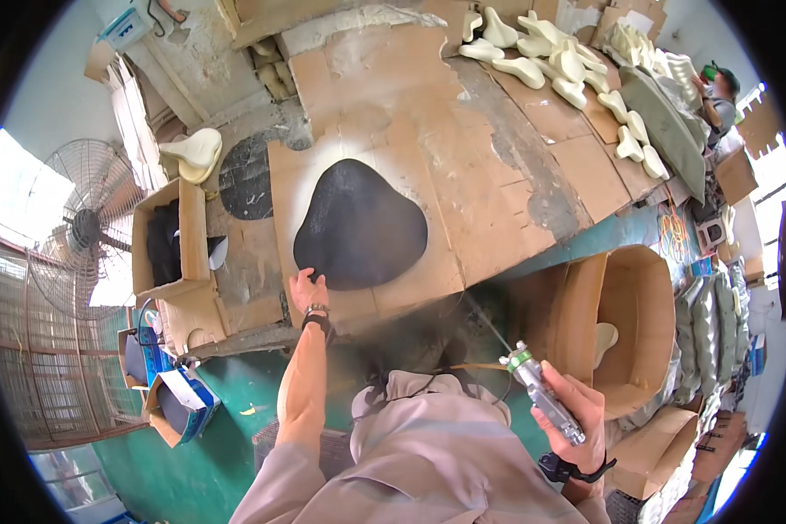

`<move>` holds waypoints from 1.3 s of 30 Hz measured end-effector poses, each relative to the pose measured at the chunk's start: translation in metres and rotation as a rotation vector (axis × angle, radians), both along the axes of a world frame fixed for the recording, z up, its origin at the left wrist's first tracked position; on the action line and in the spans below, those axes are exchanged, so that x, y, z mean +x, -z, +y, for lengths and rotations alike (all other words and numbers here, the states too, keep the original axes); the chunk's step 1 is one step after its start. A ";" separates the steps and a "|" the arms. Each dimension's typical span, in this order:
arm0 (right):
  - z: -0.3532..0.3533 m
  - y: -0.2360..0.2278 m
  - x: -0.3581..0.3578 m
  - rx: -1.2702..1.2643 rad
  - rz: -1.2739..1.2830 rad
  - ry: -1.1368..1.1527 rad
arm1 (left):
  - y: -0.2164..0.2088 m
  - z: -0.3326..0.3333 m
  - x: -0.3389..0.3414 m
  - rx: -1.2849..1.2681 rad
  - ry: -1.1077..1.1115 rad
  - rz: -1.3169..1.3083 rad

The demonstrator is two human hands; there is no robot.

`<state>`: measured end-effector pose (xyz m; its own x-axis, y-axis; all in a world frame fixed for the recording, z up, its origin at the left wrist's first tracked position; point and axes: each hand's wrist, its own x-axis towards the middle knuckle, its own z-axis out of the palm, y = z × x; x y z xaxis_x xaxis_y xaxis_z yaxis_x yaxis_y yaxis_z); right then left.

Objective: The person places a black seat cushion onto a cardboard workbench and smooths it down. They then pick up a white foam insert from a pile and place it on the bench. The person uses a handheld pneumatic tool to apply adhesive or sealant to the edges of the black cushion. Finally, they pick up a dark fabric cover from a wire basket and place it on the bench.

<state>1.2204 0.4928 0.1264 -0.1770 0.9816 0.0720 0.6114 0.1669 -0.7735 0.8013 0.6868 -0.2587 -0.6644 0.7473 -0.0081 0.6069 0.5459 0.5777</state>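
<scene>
Well forward, left hand (307,292) at black sheet (361,225).

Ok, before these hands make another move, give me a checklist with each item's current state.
1. Spray gun gripped in the right hand: ok.
2. Black pad resting on the cardboard: ok.
3. Left hand clear of the black pad: not ok, fingers at its lower-left edge.
4. Foam seats off the black pad: ok, piled apart.
5. Trigger released: cannot tell.
</scene>
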 end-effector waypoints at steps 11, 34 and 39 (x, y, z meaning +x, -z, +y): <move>-0.032 0.024 0.019 -0.019 0.148 0.169 | 0.053 0.041 -0.054 0.470 -0.295 -1.026; -0.043 0.080 0.062 -0.049 0.251 0.434 | -0.252 0.042 0.200 0.288 0.056 -1.600; 0.002 0.095 0.062 -0.172 0.369 0.126 | -0.228 -0.043 0.140 0.486 -0.325 -1.957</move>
<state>1.2822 0.4951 0.0311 -0.0480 0.9971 -0.0591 0.2960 -0.0423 -0.9542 0.9414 0.6443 -0.0307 -0.1000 0.7879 -0.6077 -0.9455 0.1151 0.3047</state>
